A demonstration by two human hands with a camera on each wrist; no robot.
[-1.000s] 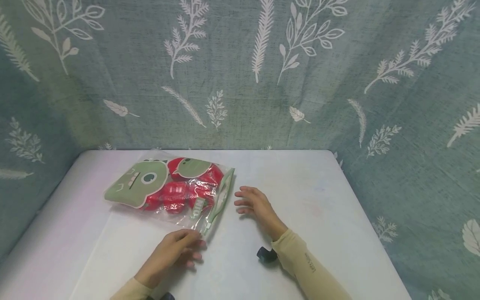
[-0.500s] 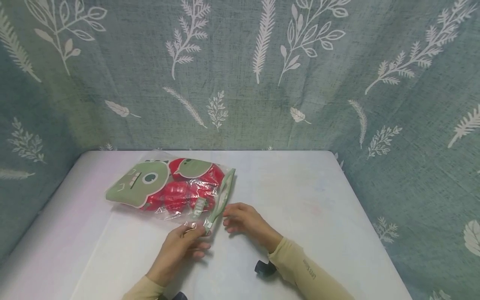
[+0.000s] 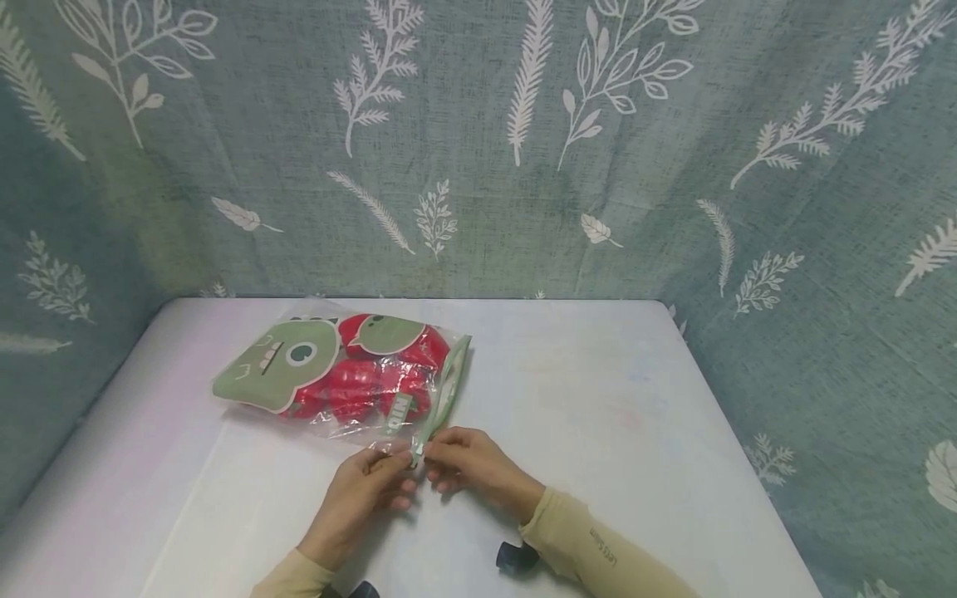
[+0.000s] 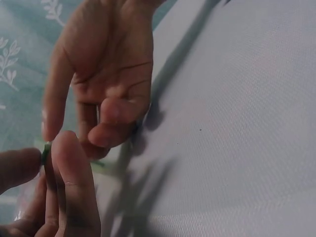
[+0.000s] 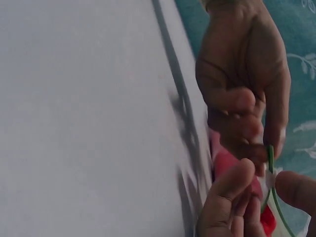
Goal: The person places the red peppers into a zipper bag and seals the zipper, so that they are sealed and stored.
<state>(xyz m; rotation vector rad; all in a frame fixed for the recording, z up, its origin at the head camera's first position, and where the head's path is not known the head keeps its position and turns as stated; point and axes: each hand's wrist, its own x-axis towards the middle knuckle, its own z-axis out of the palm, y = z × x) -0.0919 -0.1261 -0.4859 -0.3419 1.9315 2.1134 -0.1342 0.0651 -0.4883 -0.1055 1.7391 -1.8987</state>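
Observation:
A clear zip bag [image 3: 452,375] with a green zip edge lies on the table, left of centre. Through its plastic show red padded pieces [image 3: 351,389] printed with green one-eyed monster faces. My left hand [image 3: 357,498] pinches the near end of the green zip edge between thumb and fingers. Right beside it, my right hand [image 3: 478,469] has its thumb and fingertips at the small pale slider [image 5: 270,178], pinching it. In the left wrist view a bit of green edge [image 4: 45,154] shows between the left thumb and fingers.
The white table [image 3: 635,465] runs back to a green leaf-patterned curtain [image 3: 478,149], which also hangs on both sides. A dark wrist device [image 3: 516,558] sits under the right sleeve.
My right hand has come down and left to the bag's near corner and now pinches the slider. My left hand has moved slightly up and right and taken hold of the zip edge.

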